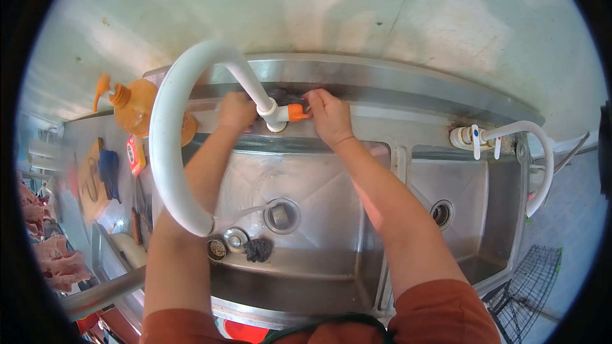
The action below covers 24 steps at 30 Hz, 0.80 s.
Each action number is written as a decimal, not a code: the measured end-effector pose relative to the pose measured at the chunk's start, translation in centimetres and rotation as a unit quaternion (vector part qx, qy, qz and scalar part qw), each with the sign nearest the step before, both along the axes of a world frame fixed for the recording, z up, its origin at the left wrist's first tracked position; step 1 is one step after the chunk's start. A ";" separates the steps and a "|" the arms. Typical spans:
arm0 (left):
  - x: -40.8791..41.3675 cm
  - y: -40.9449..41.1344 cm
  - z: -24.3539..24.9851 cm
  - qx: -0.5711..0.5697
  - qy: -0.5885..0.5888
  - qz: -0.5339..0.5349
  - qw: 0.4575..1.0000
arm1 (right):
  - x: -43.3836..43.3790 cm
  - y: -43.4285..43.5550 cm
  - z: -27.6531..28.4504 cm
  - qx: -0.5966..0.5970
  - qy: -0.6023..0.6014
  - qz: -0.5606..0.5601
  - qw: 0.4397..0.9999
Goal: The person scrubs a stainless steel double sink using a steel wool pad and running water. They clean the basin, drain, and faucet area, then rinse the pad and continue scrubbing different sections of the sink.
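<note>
My left hand point(236, 111) is on the back ledge of the sink, just left of the white tap's base point(276, 122). Its fingertips are mostly hidden behind the spout. On the other side, my right hand point(330, 114) has its fingers bent together close beside the orange tap handle point(297, 112); I cannot tell whether they grip anything. A dark crumpled thing point(284, 94) lies against the backsplash between both hands. The thick white spout point(172, 129) arches over my left forearm. From its mouth, clear water point(248, 210) appears to run into the steel basin point(315, 191).
By the drain point(282, 216) lie a steel wool scourer point(258, 250), a metal stopper point(235, 239) and a strainer point(217, 250). An orange pump bottle point(138, 107) stands left. Knives point(137, 224) and raw meat point(60, 263) are further left. A second tap point(471, 138) serves the right basin point(459, 186).
</note>
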State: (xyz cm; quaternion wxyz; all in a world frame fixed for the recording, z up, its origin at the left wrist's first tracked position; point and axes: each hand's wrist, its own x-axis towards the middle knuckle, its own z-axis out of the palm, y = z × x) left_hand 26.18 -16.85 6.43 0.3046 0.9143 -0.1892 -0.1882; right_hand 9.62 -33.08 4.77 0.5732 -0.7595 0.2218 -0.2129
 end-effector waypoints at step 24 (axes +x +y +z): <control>-0.6 1.6 1.3 0.007 -0.023 0.105 0.994 | 0.0 -0.7 -0.9 0.015 -0.036 -0.013 0.999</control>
